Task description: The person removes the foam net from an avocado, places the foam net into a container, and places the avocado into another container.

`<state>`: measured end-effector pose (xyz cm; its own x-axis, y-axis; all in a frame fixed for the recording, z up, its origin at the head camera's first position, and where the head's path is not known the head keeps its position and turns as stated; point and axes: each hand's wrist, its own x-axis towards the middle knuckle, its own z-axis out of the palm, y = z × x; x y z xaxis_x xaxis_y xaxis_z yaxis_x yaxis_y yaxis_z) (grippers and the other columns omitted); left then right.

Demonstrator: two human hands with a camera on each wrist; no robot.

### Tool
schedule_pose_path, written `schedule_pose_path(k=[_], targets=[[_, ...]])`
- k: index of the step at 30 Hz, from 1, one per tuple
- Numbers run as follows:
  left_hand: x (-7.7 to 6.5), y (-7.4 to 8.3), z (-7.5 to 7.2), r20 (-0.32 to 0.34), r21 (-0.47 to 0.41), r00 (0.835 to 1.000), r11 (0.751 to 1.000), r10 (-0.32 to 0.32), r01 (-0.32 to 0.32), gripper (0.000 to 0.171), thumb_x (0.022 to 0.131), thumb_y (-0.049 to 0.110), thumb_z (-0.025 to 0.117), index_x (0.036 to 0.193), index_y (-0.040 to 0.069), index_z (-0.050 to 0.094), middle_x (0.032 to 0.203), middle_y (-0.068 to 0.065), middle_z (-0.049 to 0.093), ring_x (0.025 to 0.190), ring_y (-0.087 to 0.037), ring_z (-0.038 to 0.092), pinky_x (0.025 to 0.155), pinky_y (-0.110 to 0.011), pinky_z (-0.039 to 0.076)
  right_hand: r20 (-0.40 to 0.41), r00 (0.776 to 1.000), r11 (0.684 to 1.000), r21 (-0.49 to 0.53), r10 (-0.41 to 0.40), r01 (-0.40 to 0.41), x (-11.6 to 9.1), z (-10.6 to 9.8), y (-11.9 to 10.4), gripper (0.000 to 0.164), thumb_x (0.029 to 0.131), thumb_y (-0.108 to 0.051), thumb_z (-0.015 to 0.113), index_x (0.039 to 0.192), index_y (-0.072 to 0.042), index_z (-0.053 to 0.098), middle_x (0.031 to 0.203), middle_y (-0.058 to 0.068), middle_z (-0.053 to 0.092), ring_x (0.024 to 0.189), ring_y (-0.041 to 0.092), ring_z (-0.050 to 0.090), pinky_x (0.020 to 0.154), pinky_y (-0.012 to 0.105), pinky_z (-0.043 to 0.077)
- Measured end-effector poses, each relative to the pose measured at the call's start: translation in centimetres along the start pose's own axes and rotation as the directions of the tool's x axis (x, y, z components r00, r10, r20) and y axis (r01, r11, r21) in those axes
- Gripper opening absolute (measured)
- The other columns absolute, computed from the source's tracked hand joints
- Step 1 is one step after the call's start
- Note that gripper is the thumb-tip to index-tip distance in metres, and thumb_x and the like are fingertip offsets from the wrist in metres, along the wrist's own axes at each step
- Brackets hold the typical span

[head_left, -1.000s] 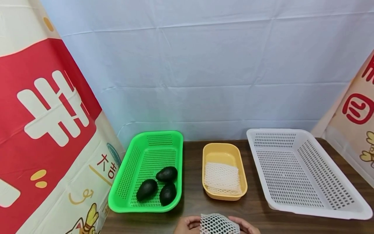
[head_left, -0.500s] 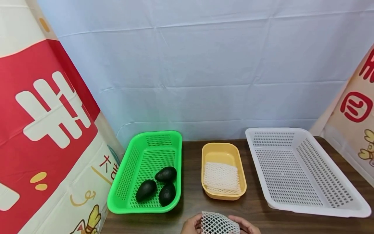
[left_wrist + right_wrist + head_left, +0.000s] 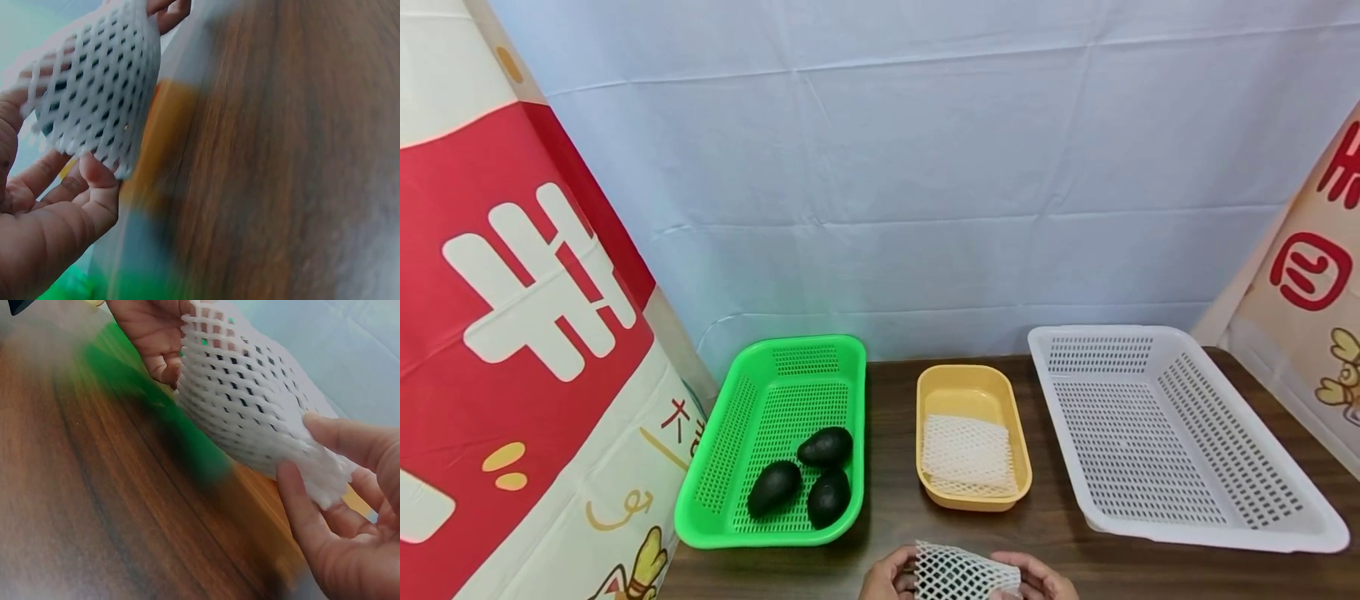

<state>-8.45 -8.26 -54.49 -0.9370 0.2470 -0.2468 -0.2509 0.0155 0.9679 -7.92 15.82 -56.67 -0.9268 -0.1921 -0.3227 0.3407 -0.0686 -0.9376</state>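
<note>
At the bottom edge of the head view, both hands hold a white foam net sleeve (image 3: 958, 571). My left hand (image 3: 59, 222) grips the sleeve's wide end, its thumb at the mesh rim in the left wrist view. With thumb and fingers, my right hand (image 3: 350, 506) pinches the opposite, bunched end. Something dark, seemingly an avocado, shows through the mesh; most of it is hidden. Several dark avocados lie in the green basket (image 3: 681, 500). More folded foam net sleeves (image 3: 967, 450) lie in the yellow tray (image 3: 970, 379).
To the right stands a white perforated basket (image 3: 1142, 450) on the brown wooden table (image 3: 895, 433). A pale cloth (image 3: 880, 183) hangs behind the table. Printed cloths (image 3: 535, 267) flank both sides.
The left hand has shifted slightly right and up along the sleeve's edge. The right hand has moved slightly right, and the sleeve looks a little wider. The camera view drifted slightly.
</note>
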Motion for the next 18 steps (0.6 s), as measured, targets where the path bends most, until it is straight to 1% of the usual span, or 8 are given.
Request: schedule_pose_path(k=[4,8,12,13,14,15,16,18], targets=[[-0.1,0.2,-0.3,0.07,-0.073,0.997,0.997,-0.021,0.026,0.047,0.065,-0.021,0.06,0.111,-0.013,0.051,0.097,-0.011,0.059,0.082,-0.026,0.06,0.07,-0.034,0.049,-0.112,0.993,0.999,-0.009,0.031,-0.032,-0.1,0.1,0.0,0.058,0.063,-0.018,0.08,0.109,0.008,0.055,0.09,0.012,0.062,0.08,0.021,0.058,0.066,0.031,0.048],[-0.3,0.2,-0.8,0.116,-0.078,0.993,0.997,0.021,-0.012,0.051,0.064,-0.019,0.065,0.112,-0.011,0.052,0.101,-0.011,0.058,0.084,-0.026,0.06,0.07,-0.032,0.049,-0.194,0.98,0.999,0.039,0.04,-0.033,-0.1,0.1,0.2,0.057,0.06,-0.014,0.081,0.106,0.011,0.056,0.087,0.013,0.063,0.076,0.022,0.059,0.063,0.031,0.049],[-0.4,0.1,-1.4,0.142,-0.076,0.989,0.997,0.035,-0.025,0.051,0.065,-0.013,0.069,0.113,-0.006,0.054,0.102,-0.009,0.058,0.086,-0.025,0.06,0.07,-0.031,0.049,-0.256,0.966,0.998,0.058,0.044,-0.03,-0.1,-0.3,0.5,0.054,0.058,-0.013,0.082,0.103,0.007,0.059,0.086,0.013,0.064,0.075,0.022,0.059,0.061,0.032,0.05],[-0.4,0.0,-1.5,0.143,-0.076,0.989,0.997,0.034,-0.023,0.05,0.065,-0.011,0.07,0.112,-0.006,0.054,0.101,-0.009,0.058,0.086,-0.025,0.06,0.07,-0.031,0.049,-0.246,0.968,0.998,0.047,0.041,-0.03,-0.1,-0.5,0.6,0.05,0.059,-0.014,0.081,0.102,0.0,0.062,0.087,0.012,0.064,0.075,0.022,0.06,0.061,0.031,0.05],[-0.4,0.0,-1.6,0.148,-0.076,0.988,0.997,0.039,-0.028,0.05,0.066,-0.01,0.071,0.112,-0.006,0.054,0.101,-0.008,0.058,0.086,-0.024,0.06,0.071,-0.031,0.049,-0.211,0.977,0.999,0.043,0.034,-0.026,-0.1,-0.7,0.7,0.047,0.061,-0.015,0.08,0.104,-0.009,0.063,0.088,0.012,0.064,0.076,0.022,0.059,0.062,0.031,0.049],[-0.4,-0.1,-1.6,0.156,-0.076,0.987,0.996,0.049,-0.038,0.049,0.066,-0.01,0.07,0.112,-0.008,0.053,0.101,-0.009,0.057,0.087,-0.025,0.059,0.071,-0.03,0.048,-0.162,0.987,1.0,0.021,0.007,-0.004,-0.1,-1.0,0.8,0.05,0.063,-0.015,0.079,0.108,-0.012,0.06,0.091,0.014,0.063,0.078,0.023,0.06,0.064,0.032,0.05],[-0.4,-0.1,-1.7,0.157,-0.073,0.986,0.996,0.061,-0.05,0.049,0.065,-0.011,0.07,0.111,-0.009,0.052,0.101,-0.01,0.057,0.088,-0.025,0.059,0.072,-0.03,0.048,-0.106,0.994,1.0,0.013,-0.018,0.02,-0.2,-1.2,0.9,0.052,0.066,-0.014,0.078,0.112,-0.021,0.055,0.094,0.016,0.062,0.08,0.024,0.059,0.065,0.034,0.05],[-0.3,-0.3,-1.7,0.156,-0.062,0.985,0.996,0.077,-0.068,0.049,0.064,-0.014,0.067,0.11,-0.011,0.05,0.102,-0.01,0.055,0.089,-0.025,0.058,0.071,-0.028,0.048,-0.018,0.998,0.998,0.016,-0.055,0.056,-0.1,-1.7,1.1,0.06,0.07,-0.014,0.075,0.116,-0.036,0.043,0.099,0.018,0.059,0.083,0.027,0.059,0.067,0.036,0.049]])
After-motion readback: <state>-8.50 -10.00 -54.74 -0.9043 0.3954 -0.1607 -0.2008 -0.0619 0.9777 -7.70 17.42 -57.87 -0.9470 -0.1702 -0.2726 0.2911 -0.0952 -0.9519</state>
